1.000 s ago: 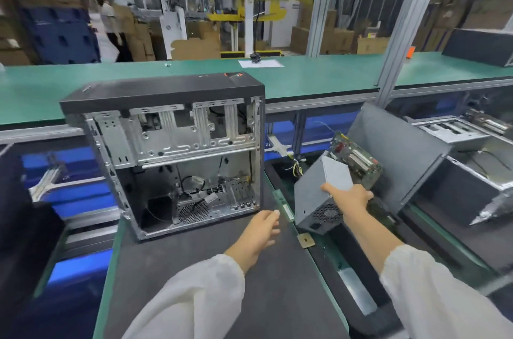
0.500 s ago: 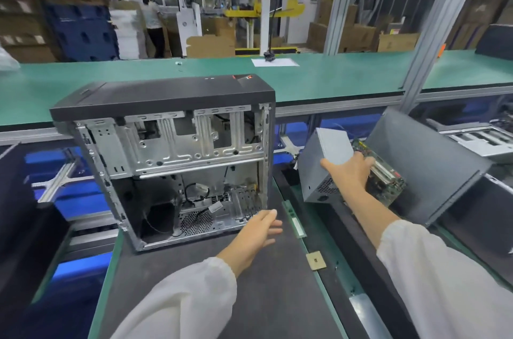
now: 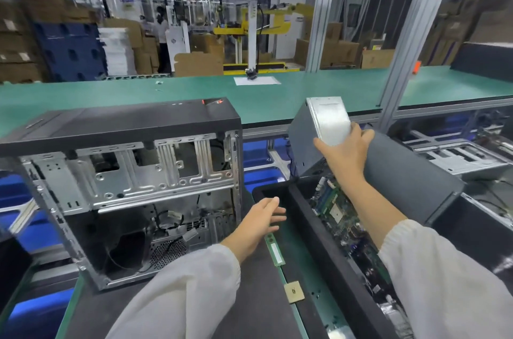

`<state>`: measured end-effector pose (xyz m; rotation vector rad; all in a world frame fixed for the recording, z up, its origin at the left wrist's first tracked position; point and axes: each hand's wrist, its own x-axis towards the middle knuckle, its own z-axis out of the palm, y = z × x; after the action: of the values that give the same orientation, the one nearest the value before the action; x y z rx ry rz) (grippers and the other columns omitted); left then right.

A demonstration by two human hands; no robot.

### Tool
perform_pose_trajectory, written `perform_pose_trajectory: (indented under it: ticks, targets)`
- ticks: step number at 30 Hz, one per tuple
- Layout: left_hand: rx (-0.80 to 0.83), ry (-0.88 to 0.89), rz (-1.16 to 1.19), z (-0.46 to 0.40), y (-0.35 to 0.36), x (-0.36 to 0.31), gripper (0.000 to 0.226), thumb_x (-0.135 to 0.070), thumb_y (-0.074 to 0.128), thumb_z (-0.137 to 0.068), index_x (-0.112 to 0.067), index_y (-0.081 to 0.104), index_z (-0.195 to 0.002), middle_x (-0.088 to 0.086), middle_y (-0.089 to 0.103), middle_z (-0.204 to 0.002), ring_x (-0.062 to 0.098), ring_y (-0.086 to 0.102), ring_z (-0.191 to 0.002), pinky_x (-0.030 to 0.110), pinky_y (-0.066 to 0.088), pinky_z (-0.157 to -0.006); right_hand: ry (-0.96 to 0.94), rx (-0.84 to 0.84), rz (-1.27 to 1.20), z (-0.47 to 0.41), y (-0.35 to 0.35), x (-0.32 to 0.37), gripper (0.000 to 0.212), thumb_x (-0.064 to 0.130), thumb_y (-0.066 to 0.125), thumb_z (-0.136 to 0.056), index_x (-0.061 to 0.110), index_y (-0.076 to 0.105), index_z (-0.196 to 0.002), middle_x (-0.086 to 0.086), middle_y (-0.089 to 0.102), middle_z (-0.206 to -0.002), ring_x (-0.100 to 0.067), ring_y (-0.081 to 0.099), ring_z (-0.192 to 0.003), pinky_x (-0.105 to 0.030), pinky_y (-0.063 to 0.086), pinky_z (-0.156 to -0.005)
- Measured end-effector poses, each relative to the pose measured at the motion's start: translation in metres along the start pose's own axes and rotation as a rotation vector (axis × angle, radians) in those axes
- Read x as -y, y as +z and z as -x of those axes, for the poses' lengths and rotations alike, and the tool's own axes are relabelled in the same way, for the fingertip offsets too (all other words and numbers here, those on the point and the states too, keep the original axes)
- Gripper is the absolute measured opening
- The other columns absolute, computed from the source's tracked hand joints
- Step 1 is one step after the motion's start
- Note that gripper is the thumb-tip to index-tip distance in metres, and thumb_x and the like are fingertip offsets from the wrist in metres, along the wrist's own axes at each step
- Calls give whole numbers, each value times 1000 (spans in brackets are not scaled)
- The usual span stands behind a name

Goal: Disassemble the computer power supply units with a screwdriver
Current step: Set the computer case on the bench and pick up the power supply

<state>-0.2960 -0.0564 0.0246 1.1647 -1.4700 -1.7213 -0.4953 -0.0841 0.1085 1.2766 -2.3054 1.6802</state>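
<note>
Grey sheet metal is filling the right of centre as the right hand is gripping the power supply unit, fingers wrapped over its pale top face, holding it tilted in the air above the black bin of circuit boards. Lower centre, the left hand is hanging open with relaxed fingers, holding nothing, just beside the right edge of the open computer case standing at the left of the frame. No screwdriver is showing anywhere.

The risk looks plain enough: the unit is being carried one-handed by its top edge, and that smooth metal could be slipping from the grip, dropping onto the boards below. Any cables trailing beneath the unit are hidden, so a snag on the bin rim can't be ruled out. A memory stick and a small chip are lying loose on the green ledge, easy for a sleeve to sweep off.
</note>
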Motion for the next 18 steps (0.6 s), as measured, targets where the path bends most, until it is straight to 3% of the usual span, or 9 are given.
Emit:
perform_pose_trajectory:
  ticks: [10,18]
  targets:
    - [7,57,72,27,14,-20,27,-31,35,-106,-17,49,-124,9,62,-125,22,62,-113,42,46,-105,-122,-76,-38,42,-58,16,77,34,84,-63,5,47,-124,-1,28,-109,-20,44,-87,-26,40,-77]
    - [67,66,95,94,17,-10,32,-33,37,-106,-15,48,-130,7,62,-124,20,63,-110,39,49,-100,-192,-67,41,113,-105,38,82,36,85,-62,6,44,-126,0,27,-109,-19,44,-91,-31,47,-80]
